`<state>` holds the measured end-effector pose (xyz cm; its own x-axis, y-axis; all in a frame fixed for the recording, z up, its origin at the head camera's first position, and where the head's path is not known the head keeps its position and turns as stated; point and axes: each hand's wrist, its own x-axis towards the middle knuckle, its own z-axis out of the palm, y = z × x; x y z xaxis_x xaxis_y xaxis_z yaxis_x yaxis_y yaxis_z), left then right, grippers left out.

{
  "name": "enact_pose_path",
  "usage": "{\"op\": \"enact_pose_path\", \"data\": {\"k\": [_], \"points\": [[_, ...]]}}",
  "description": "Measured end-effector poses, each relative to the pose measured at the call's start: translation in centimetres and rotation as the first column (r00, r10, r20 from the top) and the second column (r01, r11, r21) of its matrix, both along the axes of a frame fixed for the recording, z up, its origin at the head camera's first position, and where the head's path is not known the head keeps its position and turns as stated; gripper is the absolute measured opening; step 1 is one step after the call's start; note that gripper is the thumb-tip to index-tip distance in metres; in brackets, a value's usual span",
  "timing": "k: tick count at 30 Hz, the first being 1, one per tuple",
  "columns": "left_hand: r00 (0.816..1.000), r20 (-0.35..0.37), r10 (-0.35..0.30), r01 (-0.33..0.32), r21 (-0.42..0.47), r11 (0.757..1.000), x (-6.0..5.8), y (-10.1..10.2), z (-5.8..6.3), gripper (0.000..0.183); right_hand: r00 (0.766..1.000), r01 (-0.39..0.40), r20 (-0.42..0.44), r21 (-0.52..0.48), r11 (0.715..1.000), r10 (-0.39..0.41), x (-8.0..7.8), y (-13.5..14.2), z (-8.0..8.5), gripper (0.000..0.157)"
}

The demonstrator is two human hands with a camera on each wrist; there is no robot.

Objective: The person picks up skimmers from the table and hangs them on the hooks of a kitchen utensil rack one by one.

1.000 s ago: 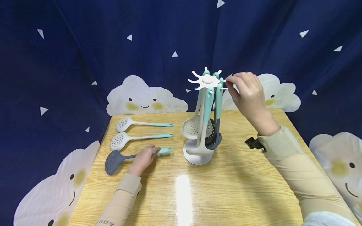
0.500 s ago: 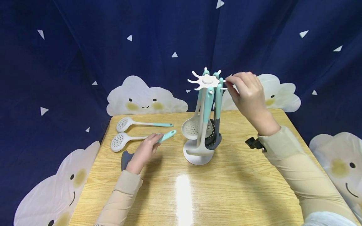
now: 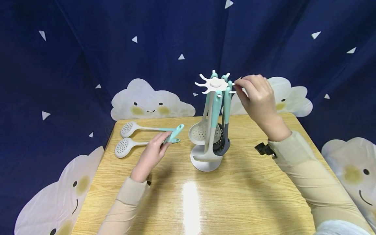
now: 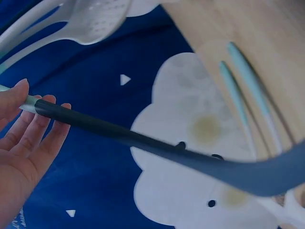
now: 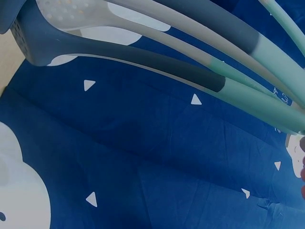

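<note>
My left hand (image 3: 151,153) holds a dark grey skimmer by its mint handle (image 3: 177,131), raised over the table's left side; the skimmer's head is hidden behind the hand in the head view. In the left wrist view, thumb and fingers pinch the handle near its dark shaft (image 4: 119,131). My right hand (image 3: 258,98) pinches the tip of one hook of the white utensil rack (image 3: 215,84). From that rack hang several mint-handled utensils, among them a light grey slotted spoon (image 3: 199,133), a light grey turner (image 3: 208,158) and a dark grey utensil (image 3: 225,147).
Two white skimmers, a rear one (image 3: 127,129) and a nearer one (image 3: 122,148), lie on the wooden table (image 3: 249,195), handles to the right. The rack's round base (image 3: 205,167) stands mid-table. Behind hangs a navy curtain (image 3: 164,39) with clouds.
My left hand has lifted the dark grey skimmer off the table and tilted its handle end up, moving slightly away from me. The right hand keeps its place at the rack hook.
</note>
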<state>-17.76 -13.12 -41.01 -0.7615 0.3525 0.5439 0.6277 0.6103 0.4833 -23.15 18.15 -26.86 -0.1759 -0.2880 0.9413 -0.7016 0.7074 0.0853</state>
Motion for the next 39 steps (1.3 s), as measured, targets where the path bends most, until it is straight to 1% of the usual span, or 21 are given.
{"op": "enact_pose_path", "data": {"k": [7, 12, 16, 18, 26, 32, 39], "points": [[1.0, -0.009, -0.004, 0.005, 0.089, 0.996, 0.5, 0.9, 2.0, 0.037, 1.0, -0.005, -0.005, 0.001, 1.0, 0.005, 0.0, 0.0, 0.0, 0.005], [0.998, -0.062, -0.025, 0.034, 0.149, 0.988, 0.6, 1.5, 2.9, 0.038, 1.0, -0.003, -0.01, -0.007, 1.0, 0.002, 0.0, 0.0, 0.0, 0.005], [0.991, -0.125, -0.038, 0.059, 0.166, 0.984, 0.6, 1.9, 3.6, 0.038, 1.0, -0.003, -0.009, -0.008, 1.0, 0.003, 0.0, 0.0, 0.0, 0.005], [0.989, -0.145, -0.041, 0.066, 0.175, 0.982, 0.7, 2.2, 4.1, 0.037, 1.0, -0.003, -0.006, -0.006, 1.0, 0.003, 0.0, 0.0, 0.0, 0.006], [0.985, -0.166, -0.044, 0.083, 0.239, 0.967, 0.8, 3.3, 5.8, 0.036, 1.0, -0.002, 0.004, -0.002, 1.0, 0.002, 0.0, 0.0, 0.0, 0.006], [0.976, -0.215, -0.04, 0.097, 0.262, 0.96, 0.8, 4.2, 6.9, 0.035, 1.0, -0.001, 0.007, -0.001, 1.0, 0.001, 0.0, 0.0, 0.0, 0.006], [0.967, -0.251, -0.049, 0.12, 0.276, 0.954, 0.6, 5.0, 7.7, 0.036, 1.0, -0.002, -0.001, -0.008, 1.0, 0.002, 0.0, 0.0, 0.0, 0.006]]}}
